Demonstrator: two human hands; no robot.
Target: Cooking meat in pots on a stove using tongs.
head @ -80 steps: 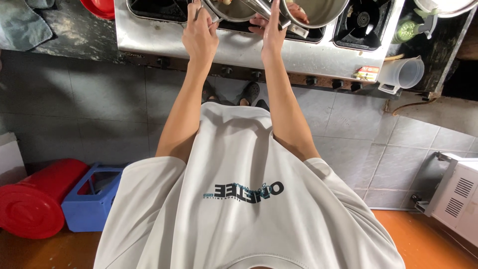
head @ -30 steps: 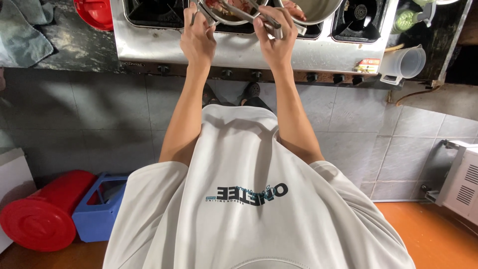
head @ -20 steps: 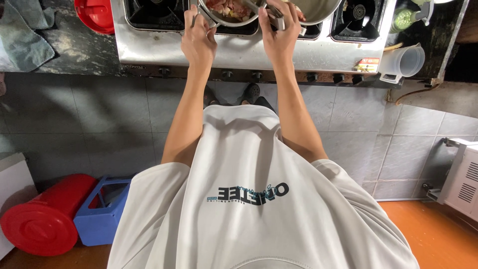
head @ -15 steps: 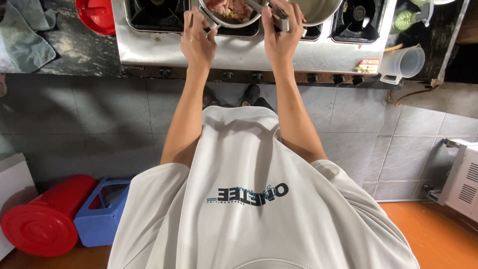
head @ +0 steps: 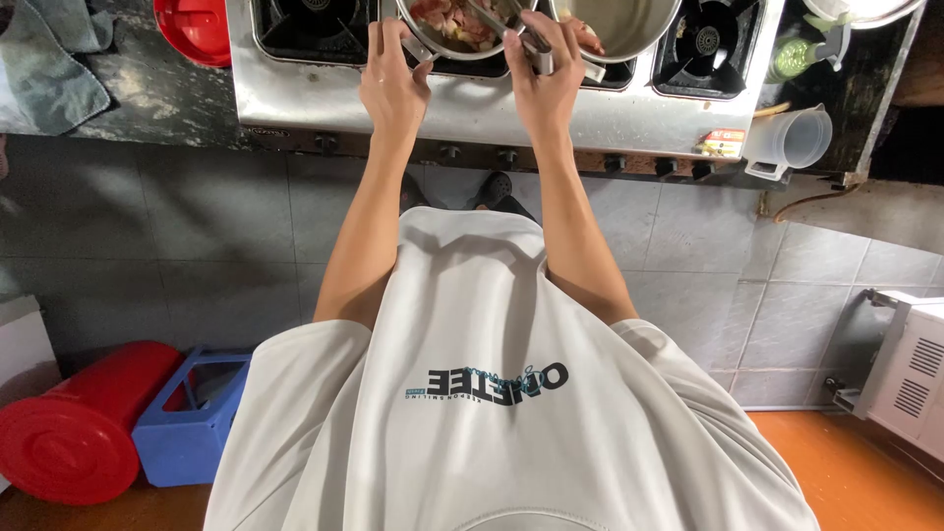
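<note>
A steel pan (head: 462, 41) with pinkish chopped food sits on the steel gas stove (head: 492, 103) at the top of the head view. My left hand (head: 391, 87) grips the pan's near rim or handle. My right hand (head: 544, 81) is shut on a metal utensil (head: 511, 25) whose end reaches into the food. A second steel pot (head: 615, 22) stands right beside the pan, touching my right hand's side.
A clear plastic jug (head: 789, 140) and a green item stand right of the stove. A red lid (head: 197, 28) and grey cloth (head: 54, 69) lie left. On the floor: red bucket (head: 74, 433), blue box (head: 192, 413), white appliance (head: 910, 369).
The view has tilted slightly so the pan's food shows more. Both hands stay on the pan and utensil, with the utensil shifting a little inside the pan.
</note>
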